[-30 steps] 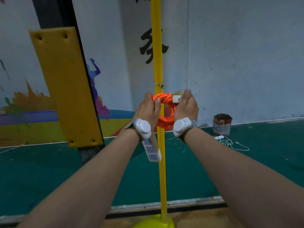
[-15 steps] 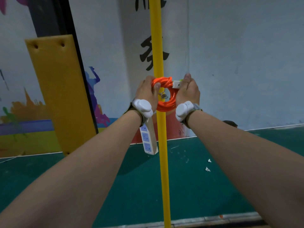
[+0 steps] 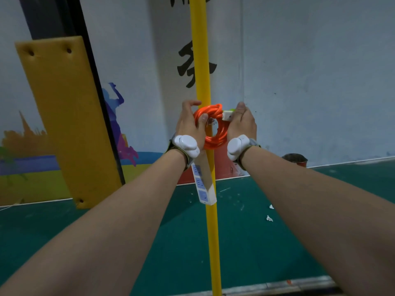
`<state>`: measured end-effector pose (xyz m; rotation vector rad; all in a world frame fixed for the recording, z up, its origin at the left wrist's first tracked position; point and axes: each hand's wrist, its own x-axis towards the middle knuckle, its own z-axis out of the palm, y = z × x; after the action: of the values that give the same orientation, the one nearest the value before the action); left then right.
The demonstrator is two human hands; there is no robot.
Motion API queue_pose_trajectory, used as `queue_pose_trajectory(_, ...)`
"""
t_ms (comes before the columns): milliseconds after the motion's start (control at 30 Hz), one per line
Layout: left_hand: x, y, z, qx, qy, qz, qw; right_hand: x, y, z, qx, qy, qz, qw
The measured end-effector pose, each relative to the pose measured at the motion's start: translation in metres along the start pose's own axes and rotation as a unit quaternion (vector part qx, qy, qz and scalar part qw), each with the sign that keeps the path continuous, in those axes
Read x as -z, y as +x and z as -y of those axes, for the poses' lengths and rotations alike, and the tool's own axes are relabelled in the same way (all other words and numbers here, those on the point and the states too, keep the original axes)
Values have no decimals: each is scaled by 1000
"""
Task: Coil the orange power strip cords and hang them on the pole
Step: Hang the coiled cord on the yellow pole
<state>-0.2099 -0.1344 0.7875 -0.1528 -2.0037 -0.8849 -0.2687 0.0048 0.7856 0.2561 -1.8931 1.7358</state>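
Now left hand (image 3: 189, 124) and right hand (image 3: 241, 124) clasp opposite sides of the orange coil (image 3: 209, 110) against the pole (image 3: 201, 50).

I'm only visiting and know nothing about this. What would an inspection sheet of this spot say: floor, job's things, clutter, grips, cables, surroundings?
Surface: green floor, scuffed.
Job's things: coiled orange cord held in front of the yellow pole; a metal hook shows through its opening; white power strip dangles below.
Clutter: paper scraps, a tin can by the wall.
Grips: left hand grips the coil's left side; right hand holds its right side at the white plug.
Cables: none seen apart from the orange cord.
Surroundings: painted wall, yellow padded board.
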Motion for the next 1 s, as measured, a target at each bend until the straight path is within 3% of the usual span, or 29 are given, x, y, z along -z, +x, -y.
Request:
queue_pose_trajectory(333,-4,-18,9,22,-3,-6,1000,11,-19,-32,11,-45,47,998)
queue_pose_trajectory(600,-1,-16,-2,42,11,-3,999,21,-25,-21,-8,35,83,996)
queue_pose_trajectory(1000,3,-21,-15,55,41,8,998,22,-40,0,2,-25,107,994)
